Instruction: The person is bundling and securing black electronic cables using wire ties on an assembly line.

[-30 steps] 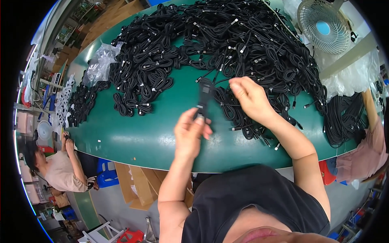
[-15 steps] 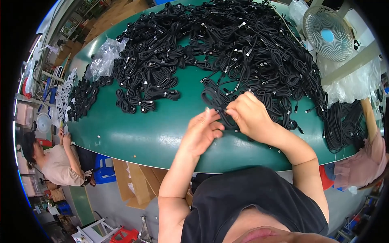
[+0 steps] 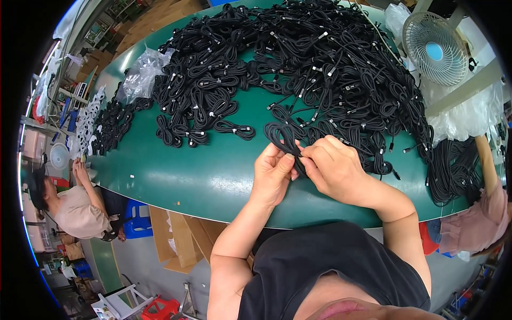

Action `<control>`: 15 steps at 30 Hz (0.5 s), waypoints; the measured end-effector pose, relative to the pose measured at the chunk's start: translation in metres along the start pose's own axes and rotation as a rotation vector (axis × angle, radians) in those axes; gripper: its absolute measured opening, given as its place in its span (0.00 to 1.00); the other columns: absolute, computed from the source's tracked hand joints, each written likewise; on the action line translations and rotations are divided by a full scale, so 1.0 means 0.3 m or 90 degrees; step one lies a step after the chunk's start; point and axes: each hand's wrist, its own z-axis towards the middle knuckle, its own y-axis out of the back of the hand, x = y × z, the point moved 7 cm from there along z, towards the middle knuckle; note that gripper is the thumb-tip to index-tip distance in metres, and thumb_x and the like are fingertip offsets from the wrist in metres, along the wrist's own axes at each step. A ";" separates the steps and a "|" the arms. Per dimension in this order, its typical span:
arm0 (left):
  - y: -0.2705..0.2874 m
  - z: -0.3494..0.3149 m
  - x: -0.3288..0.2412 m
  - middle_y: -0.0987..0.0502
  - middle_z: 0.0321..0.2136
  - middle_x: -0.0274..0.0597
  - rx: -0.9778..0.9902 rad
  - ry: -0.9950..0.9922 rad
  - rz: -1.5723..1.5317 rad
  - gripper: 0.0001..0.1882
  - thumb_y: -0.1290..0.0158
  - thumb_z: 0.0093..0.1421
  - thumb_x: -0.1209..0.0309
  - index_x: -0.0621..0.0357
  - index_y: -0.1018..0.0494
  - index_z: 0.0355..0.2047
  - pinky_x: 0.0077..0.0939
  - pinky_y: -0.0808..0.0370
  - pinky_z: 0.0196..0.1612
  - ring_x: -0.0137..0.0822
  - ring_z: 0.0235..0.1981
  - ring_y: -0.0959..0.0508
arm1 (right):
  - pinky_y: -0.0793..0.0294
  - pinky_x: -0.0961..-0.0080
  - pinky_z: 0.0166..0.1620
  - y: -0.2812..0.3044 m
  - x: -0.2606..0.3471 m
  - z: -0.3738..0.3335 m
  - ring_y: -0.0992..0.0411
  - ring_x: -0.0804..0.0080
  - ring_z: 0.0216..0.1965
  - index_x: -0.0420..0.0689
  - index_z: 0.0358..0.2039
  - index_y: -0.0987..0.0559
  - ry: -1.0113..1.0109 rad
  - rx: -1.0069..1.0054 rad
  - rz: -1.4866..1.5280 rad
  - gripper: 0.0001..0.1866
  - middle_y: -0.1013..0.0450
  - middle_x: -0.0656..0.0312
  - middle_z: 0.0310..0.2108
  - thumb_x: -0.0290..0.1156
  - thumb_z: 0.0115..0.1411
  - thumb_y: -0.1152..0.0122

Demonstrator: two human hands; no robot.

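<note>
A coiled black cable is held between my two hands above the near part of the green table. My left hand grips its lower part between thumb and fingers, with the loops standing out beyond the fingertips. My right hand is closed in a pinch at the coil's middle; any small tie there is hidden by the fingers. Just beyond lies a big heap of coiled black cables with silvery plugs. To the left, one separate coil rests at the front of the pile.
A clear plastic bag lies on the left pile. A white fan stands at the back right, by a thick bundle of cables where another person's arm reaches in. At left, another person sits by the table.
My left fingers, loosely spread before, have closed around the coil, and my right hand stays pinched at its middle. One coil at the left pile's front now sits farther right.
</note>
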 end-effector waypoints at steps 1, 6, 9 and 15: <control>0.003 0.001 -0.014 0.26 0.36 0.40 -0.010 -0.020 -0.018 0.16 0.48 0.56 0.67 0.60 0.34 0.43 0.13 0.35 0.22 0.21 0.23 0.31 | 0.33 0.72 0.21 0.007 0.002 0.008 0.33 0.65 0.23 0.40 0.27 0.30 -0.018 0.015 -0.003 0.07 0.35 0.60 0.22 0.23 0.46 0.42; 0.017 0.011 -0.038 0.26 0.35 0.40 -0.027 -0.061 -0.051 0.15 0.50 0.58 0.68 0.61 0.34 0.44 0.14 0.34 0.25 0.21 0.23 0.30 | 0.32 0.70 0.22 -0.016 -0.023 -0.018 0.32 0.64 0.23 0.40 0.27 0.31 -0.073 0.100 0.029 0.07 0.35 0.59 0.22 0.23 0.47 0.42; -0.016 0.001 0.015 0.26 0.37 0.40 0.005 -0.013 -0.024 0.18 0.50 0.58 0.66 0.61 0.35 0.46 0.16 0.33 0.29 0.23 0.28 0.29 | 0.33 0.74 0.21 -0.006 -0.019 -0.014 0.34 0.66 0.18 0.39 0.28 0.30 -0.058 0.049 0.115 0.09 0.34 0.60 0.20 0.21 0.46 0.40; -0.030 0.000 -0.002 0.28 0.31 0.40 0.047 0.054 0.001 0.24 0.55 0.60 0.58 0.67 0.37 0.48 0.23 0.28 0.33 0.34 0.29 0.26 | 0.31 0.69 0.34 0.068 -0.031 0.027 0.33 0.61 0.33 0.39 0.37 0.28 -0.036 -0.038 0.043 0.19 0.33 0.58 0.32 0.33 0.45 0.35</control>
